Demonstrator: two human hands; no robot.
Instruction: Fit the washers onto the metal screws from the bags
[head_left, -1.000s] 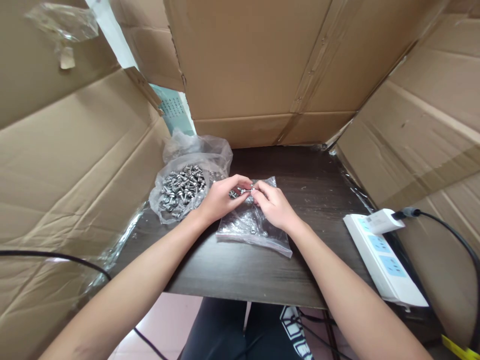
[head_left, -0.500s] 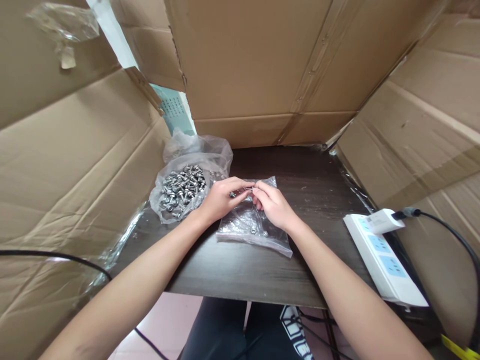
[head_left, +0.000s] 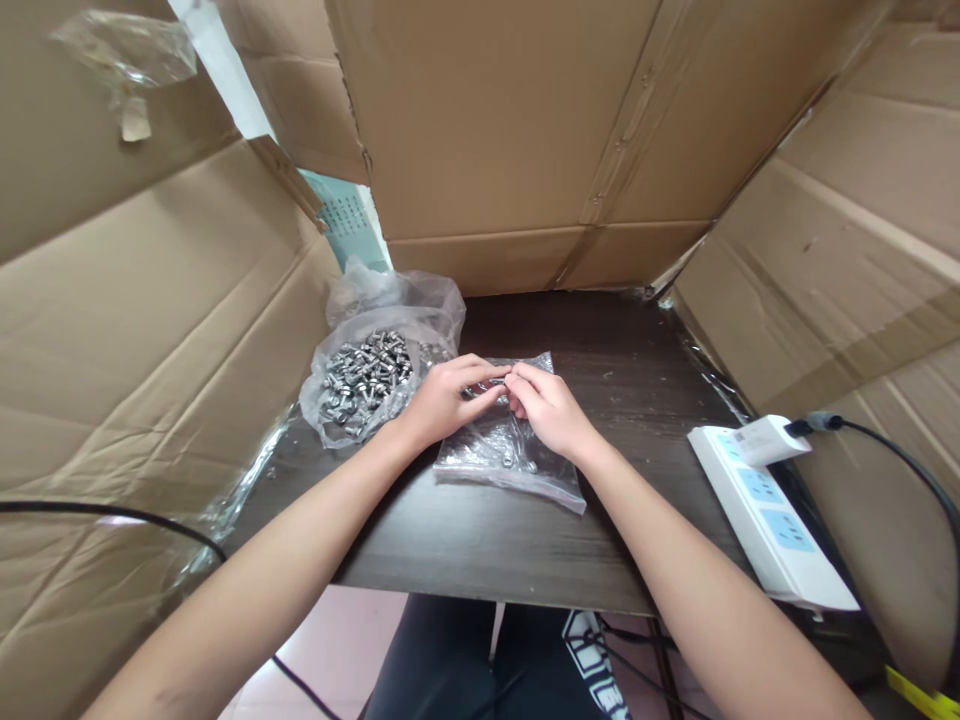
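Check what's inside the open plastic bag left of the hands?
The open bag holds a heap of small metal screws. Crumpled plastic hides the bag's bottom, and the left hand covers its right edge.

Too small to identify: the metal piece [head_left: 486, 386] pinched between left hand [head_left: 442, 400] and right hand [head_left: 551, 410], mostly covered by fingertips. Under both hands, far half of the clear bag [head_left: 510, 455] hidden. Cut off by the right edge: the black cable [head_left: 900, 460] from the power strip [head_left: 772, 520]. Blurred beyond reading: print on the pale sheet [head_left: 349, 215] far left.
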